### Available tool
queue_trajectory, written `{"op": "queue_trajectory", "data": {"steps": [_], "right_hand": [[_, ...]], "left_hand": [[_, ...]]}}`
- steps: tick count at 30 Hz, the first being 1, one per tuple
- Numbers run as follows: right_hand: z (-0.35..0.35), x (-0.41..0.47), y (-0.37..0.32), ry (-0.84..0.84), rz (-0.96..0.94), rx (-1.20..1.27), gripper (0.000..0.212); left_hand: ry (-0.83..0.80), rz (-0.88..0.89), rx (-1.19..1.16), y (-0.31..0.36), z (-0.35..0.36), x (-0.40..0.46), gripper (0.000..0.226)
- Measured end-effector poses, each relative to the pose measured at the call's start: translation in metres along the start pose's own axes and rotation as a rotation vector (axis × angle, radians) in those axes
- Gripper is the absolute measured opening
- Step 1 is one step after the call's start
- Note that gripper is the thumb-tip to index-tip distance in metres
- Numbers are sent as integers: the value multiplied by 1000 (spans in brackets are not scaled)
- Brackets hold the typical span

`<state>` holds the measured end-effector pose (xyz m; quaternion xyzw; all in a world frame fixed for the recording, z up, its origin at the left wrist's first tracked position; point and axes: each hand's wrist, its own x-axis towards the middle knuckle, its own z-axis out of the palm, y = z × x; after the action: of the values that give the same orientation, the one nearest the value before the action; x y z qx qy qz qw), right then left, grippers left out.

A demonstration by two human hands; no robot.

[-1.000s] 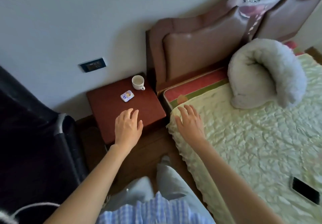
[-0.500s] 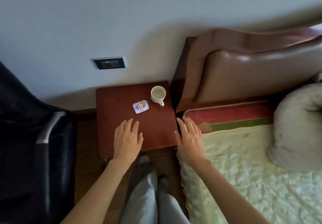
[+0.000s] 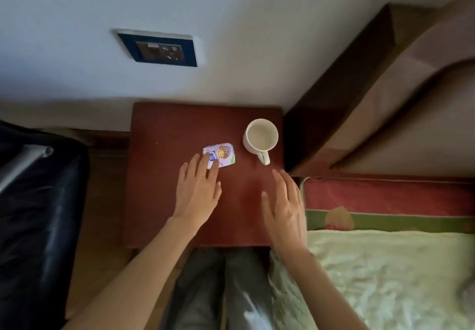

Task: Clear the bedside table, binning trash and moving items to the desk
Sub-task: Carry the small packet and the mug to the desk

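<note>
Left hand (image 3: 196,193) flat, fingers straight, tips overlapping the near-left corner of small printed packet (image 3: 222,155); contact uncertain. Right hand (image 3: 284,206) relaxed, empty, farther off, nearer white mug (image 3: 261,138). Packet mid bedside table (image 3: 159,175), long axis roughly left-right.

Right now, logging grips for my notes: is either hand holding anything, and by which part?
Nothing is held. The left hand reaches over the small packet, fingers straight; the right hand hovers open near the mug.
</note>
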<state>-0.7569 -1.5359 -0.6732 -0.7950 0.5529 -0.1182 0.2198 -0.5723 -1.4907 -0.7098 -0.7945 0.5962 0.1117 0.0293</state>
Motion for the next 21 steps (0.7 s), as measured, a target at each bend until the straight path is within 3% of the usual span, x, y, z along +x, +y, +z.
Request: {"op": "queue_trajectory", "data": {"steps": [5, 10, 21], "right_hand": [[19, 17, 19, 33, -10, 23, 46], [26, 31, 32, 41, -40, 46, 43], [35, 60, 24, -6, 22, 75, 41]], "left_hand": [[94, -36, -96, 6, 30, 36, 56], [65, -78, -155, 5, 46, 62, 60], [170, -125, -443, 2, 40, 39, 54]]}}
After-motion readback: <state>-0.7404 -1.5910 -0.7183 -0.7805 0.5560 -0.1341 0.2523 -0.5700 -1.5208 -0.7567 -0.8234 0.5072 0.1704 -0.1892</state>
